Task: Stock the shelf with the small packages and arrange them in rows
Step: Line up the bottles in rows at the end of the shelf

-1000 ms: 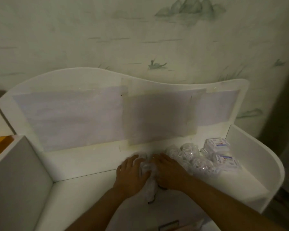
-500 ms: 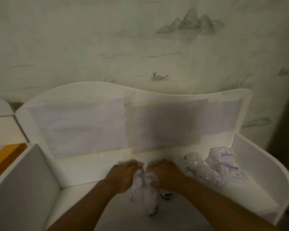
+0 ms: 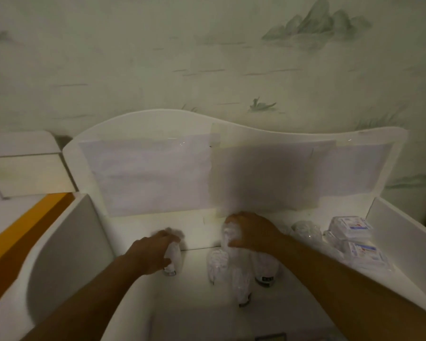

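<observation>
On the white shelf (image 3: pixel 138 299) my left hand (image 3: pixel 149 254) grips one small clear-wrapped package (image 3: pixel 173 260), standing upright left of centre. My right hand (image 3: pixel 252 232) holds the top of another wrapped package (image 3: pixel 228 236) at the middle. Below it stand two or three more upright wrapped packages (image 3: pixel 218 265), close together. Further right lie rounded clear packages (image 3: pixel 305 230) and two flat white packs with blue print (image 3: pixel 351 227) in the right corner. The image is dim and blurred.
The shelf has a wavy back panel (image 3: pixel 231 134) with taped paper sheets, a left side wall (image 3: pixel 67 244) and a right side wall (image 3: pixel 403 232). An orange edge (image 3: pixel 22 232) and a white box (image 3: pixel 22 163) lie to the left. Patterned wallpaper rises behind.
My hands were together on one bundle at the centre. They have separated: the left hand moved left with one package, while the right stays on the middle group.
</observation>
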The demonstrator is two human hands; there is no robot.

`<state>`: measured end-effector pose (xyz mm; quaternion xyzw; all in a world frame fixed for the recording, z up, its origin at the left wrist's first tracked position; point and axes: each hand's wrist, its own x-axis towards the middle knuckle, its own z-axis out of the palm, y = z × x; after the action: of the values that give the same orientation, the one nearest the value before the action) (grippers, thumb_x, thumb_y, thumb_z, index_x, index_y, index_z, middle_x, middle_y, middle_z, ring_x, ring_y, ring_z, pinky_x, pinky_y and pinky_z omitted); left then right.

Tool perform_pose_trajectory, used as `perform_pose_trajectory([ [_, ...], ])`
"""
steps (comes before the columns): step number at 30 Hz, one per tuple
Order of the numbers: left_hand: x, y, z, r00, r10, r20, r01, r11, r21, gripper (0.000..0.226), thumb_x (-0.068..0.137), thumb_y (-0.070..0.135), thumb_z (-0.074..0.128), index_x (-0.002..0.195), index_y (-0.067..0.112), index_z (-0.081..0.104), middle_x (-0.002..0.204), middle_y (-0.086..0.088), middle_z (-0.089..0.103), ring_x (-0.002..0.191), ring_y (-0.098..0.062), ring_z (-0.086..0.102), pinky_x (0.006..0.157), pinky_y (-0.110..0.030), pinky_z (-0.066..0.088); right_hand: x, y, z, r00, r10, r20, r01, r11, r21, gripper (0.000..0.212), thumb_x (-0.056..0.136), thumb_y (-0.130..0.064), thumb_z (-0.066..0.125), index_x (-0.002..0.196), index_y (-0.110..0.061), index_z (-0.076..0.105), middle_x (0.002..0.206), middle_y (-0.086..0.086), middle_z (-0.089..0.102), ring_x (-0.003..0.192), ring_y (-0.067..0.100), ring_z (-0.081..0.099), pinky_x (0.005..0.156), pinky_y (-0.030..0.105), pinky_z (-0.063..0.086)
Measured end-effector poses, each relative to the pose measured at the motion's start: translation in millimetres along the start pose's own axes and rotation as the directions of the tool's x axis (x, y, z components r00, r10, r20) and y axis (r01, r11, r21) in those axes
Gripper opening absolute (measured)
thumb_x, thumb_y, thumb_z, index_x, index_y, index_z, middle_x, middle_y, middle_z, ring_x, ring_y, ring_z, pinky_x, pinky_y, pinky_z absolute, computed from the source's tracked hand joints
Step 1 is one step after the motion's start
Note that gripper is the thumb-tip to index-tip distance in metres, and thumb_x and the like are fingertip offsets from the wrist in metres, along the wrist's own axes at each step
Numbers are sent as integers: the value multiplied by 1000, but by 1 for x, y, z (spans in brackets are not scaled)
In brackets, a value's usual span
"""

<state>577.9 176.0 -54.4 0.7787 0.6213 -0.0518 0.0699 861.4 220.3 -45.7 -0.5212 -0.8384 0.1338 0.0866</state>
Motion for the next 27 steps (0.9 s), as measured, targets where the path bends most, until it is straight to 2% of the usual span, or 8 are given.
perform_pose_trajectory([
  [6,-20,-37,-3,995,-103,-17,102,994,-24,68,85,41,65,143,33,30,152,4,31,122,-22,52,97,-35,46,21,-51,5,991,-97,-95,108,988,108,65,81,-40,71,139,-27,44,145,-4,45,132,19,41,109,32,36],
  [9,-26,-51,0,991,-126,-41,124,991,-43,67,84,42,66,142,32,33,149,4,35,119,-22,54,95,-35,48,27,-79,23,991,-121,-58,129,977,168,64,82,-37,72,138,-24,45,144,-2,46,131,19,43,109,33,35],
  [12,-29,-63,6,993,-114,-40,113,993,-28,68,84,46,65,141,33,33,148,5,36,120,-21,53,96,-34,47,28,-100,42,993,-107,42,94,967,236,65,86,-31,69,142,-20,40,148,3,41,135,24,40,111,39,35],
  [16,-28,-76,8,994,-89,-70,87,996,-31,67,83,46,66,141,34,34,147,7,39,125,-19,49,97,-32,43,34,-112,59,994,-95,61,85,984,155,65,86,-36,69,142,-23,40,150,0,38,136,23,38,111,37,34],
  [20,-22,-78,10,993,-59,-104,64,997,38,63,86,44,63,141,35,33,148,4,41,130,-20,43,104,-38,41,42,-115,71,996,-85,37,81,992,100,62,85,-36,69,140,-25,42,149,-2,40,136,21,36,110,36,34],
  [24,-16,-81,12,992,-24,-125,19,999,-44,67,83,36,68,140,32,34,148,5,39,128,-20,46,99,-36,46,49,-113,75,994,-109,4,109,993,44,59,87,-34,67,140,-26,42,148,-2,40,137,20,34,110,34,33],
  [27,-12,-82,11,987,6,-162,-11,999,-32,64,83,37,69,138,28,39,144,3,38,122,-20,49,95,-33,49,56,-113,75,994,-109,6,108,993,55,58,87,-34,67,138,-24,43,146,-1,43,134,20,38,109,34,34],
])
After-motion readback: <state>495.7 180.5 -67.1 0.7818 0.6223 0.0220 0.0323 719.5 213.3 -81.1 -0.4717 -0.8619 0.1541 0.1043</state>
